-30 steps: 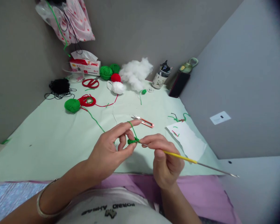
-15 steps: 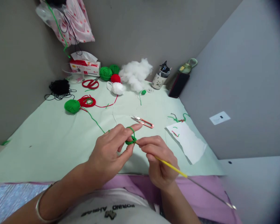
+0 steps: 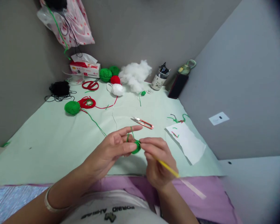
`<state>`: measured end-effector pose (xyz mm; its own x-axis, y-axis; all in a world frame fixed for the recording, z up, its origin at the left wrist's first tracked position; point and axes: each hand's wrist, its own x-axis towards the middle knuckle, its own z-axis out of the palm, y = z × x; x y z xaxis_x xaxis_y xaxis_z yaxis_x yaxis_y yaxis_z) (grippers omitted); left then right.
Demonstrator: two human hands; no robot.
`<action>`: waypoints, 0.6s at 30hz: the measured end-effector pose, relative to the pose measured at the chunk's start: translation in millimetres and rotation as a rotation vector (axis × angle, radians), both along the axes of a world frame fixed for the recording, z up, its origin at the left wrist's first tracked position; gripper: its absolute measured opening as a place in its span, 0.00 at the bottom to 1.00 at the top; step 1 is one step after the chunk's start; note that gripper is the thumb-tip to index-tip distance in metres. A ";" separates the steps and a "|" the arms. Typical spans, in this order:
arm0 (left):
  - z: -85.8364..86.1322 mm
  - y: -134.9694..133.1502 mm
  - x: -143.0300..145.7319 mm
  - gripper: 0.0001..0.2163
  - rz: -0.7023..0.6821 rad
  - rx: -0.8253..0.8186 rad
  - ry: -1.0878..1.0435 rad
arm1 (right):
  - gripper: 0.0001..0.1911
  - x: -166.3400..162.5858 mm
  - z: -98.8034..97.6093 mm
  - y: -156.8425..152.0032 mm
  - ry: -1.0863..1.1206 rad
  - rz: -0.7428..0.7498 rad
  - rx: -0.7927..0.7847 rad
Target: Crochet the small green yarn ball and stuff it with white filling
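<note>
My left hand (image 3: pixel 113 148) pinches a small green crochet piece (image 3: pixel 136 147) between thumb and middle finger. A green yarn strand (image 3: pixel 95 123) runs over its outstretched forefinger and back across the table to a green yarn ball (image 3: pixel 72 107). My right hand (image 3: pixel 156 158) is closed around a yellow-handled crochet hook (image 3: pixel 169 169), whose tip meets the green piece. The hook's metal tail is blurred at the lower right. Both hands hover over the near edge of the pale green table (image 3: pixel 49 140).
Orange thread snips (image 3: pixel 143 122) lie just beyond my hands, and a white paper (image 3: pixel 188 141) with yarn scraps lies to the right. Farther back are a red yarn coil (image 3: pixel 86 102), black yarn (image 3: pixel 59 88), red scissors (image 3: pixel 90 85), white stuffing (image 3: pixel 135 74), a tissue box (image 3: pixel 85 67) and a dark bottle (image 3: pixel 178 84).
My right hand turned the hook so its tail swung downward toward my lap. The green piece shifted slightly lower and right between my left fingers, and my left palm turned upward.
</note>
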<state>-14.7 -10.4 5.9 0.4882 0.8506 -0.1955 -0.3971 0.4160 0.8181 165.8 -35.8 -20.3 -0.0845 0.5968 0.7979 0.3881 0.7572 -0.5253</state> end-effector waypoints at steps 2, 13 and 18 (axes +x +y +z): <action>-0.2 2.9 -3.1 0.21 0.062 0.019 0.000 | 0.14 -0.3 6.5 0.8 0.218 0.083 -0.149; -9.4 -5.9 8.0 0.19 0.148 0.217 0.179 | 0.14 -11.4 3.0 7.0 0.265 0.102 -0.257; -7.8 -2.1 9.0 0.22 0.106 0.050 0.011 | 0.21 -6.6 -2.8 0.0 -0.081 -0.068 0.014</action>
<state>-5.7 -12.5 -1.9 0.3932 0.9060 -0.1567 -0.4276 0.3310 0.8412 159.2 -35.8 -23.1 -0.1084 0.5923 0.7984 0.4799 0.7345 -0.4798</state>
